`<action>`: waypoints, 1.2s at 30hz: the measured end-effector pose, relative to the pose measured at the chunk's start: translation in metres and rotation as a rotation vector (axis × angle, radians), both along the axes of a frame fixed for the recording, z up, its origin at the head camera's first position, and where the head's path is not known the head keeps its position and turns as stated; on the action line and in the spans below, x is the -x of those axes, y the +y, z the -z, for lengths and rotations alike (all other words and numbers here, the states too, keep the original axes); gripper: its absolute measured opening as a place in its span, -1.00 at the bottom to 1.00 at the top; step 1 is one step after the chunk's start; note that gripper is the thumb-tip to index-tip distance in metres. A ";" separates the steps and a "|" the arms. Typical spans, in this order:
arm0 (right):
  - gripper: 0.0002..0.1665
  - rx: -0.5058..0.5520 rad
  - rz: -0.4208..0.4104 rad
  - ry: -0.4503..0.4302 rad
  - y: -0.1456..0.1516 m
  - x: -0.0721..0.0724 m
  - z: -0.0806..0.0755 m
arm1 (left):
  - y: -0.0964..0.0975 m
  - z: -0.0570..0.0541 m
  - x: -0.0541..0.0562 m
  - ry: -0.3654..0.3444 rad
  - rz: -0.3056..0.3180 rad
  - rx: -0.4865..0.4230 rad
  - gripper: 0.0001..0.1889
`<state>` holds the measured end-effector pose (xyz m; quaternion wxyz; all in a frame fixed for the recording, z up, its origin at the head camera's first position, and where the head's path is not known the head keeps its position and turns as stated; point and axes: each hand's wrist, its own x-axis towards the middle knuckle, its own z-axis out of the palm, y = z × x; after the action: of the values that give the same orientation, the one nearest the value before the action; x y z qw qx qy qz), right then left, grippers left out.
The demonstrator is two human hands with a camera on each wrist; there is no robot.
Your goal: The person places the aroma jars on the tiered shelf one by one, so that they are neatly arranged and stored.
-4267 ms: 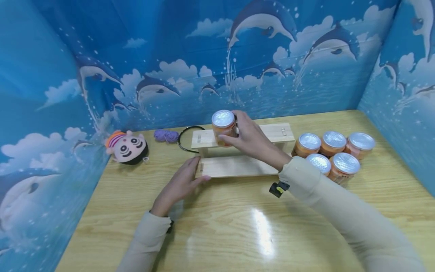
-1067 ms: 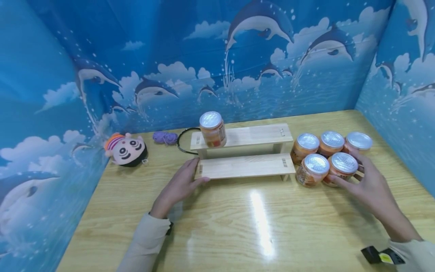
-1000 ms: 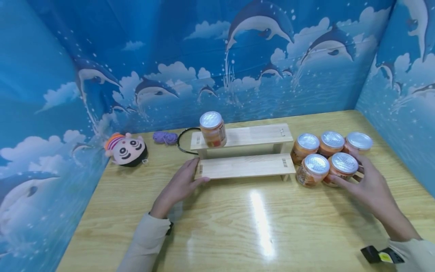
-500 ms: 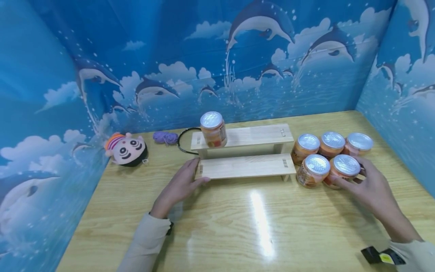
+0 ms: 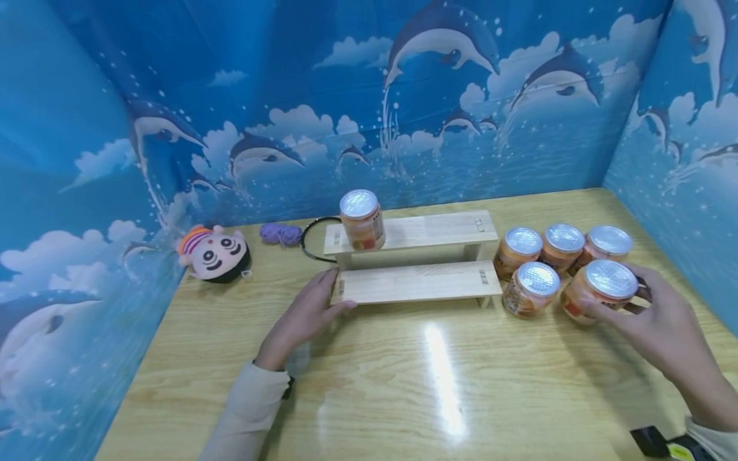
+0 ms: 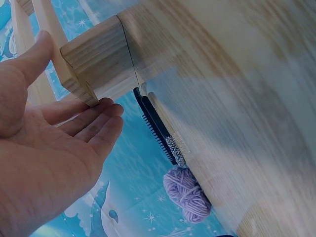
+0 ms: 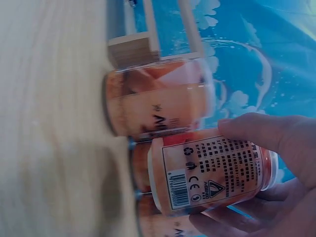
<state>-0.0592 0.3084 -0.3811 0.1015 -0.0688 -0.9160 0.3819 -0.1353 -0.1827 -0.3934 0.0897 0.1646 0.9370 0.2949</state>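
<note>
My right hand (image 5: 663, 320) grips a clear jar (image 7: 212, 173) with a silver lid and an orange printed label. The right wrist view shows this jar raised off the table and slightly tilted, thumb on one side and fingers on the other. My left hand (image 5: 305, 314) holds the left end of a two-tier wooden shelf (image 5: 415, 282) at its lower board; in the left wrist view the thumb lies on one face, fingers around the end. Another such jar (image 5: 362, 221) stands upright on the upper board, near its left end.
Several more jars, among them a front one (image 5: 530, 291), stand grouped right of the shelf. Left of the shelf lie a black hairband (image 5: 308, 246), purple yarn (image 5: 280, 233) and a plush face toy (image 5: 219, 253). A dolphin-print curtain (image 5: 346, 96) lines the back and sides.
Earlier my right hand placed a jar on the upper board, then moved to the right-hand group. Now it has drawn a front jar up and to the right. The left hand stays put.
</note>
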 end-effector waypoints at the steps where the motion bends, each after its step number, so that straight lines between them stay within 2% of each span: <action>1: -0.03 0.002 0.000 0.011 0.000 -0.001 -0.002 | 0.000 0.000 0.000 0.000 0.001 -0.001 -0.08; 9: 0.03 0.001 0.018 0.025 -0.004 -0.007 -0.019 | 0.000 0.001 0.000 -0.001 -0.009 0.009 -0.07; 13: 0.01 -0.042 0.032 0.067 -0.008 -0.007 -0.027 | 0.000 0.000 0.000 -0.009 -0.014 0.013 -0.07; 17: 0.03 -0.046 0.018 0.073 -0.015 -0.004 -0.039 | 0.001 0.000 0.000 -0.017 -0.020 0.019 -0.07; 21: 0.07 -0.034 -0.020 0.046 -0.025 0.004 -0.053 | 0.002 0.000 0.001 -0.021 -0.028 0.023 -0.08; 26: 0.04 -0.038 -0.091 0.067 -0.037 0.016 -0.064 | 0.001 -0.001 0.000 -0.030 -0.033 0.019 -0.08; 31: -0.06 -0.011 -0.205 0.083 -0.052 0.033 -0.072 | 0.001 -0.001 0.000 -0.032 -0.032 0.018 -0.08; 36: -0.05 -0.007 -0.276 0.040 -0.073 0.051 -0.081 | 0.001 -0.001 0.000 -0.036 -0.032 0.018 -0.08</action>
<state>-0.1098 0.2357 -0.3005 0.0666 0.0659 -0.9158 0.3904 -0.1353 -0.1818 -0.3920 0.1035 0.1433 0.9403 0.2907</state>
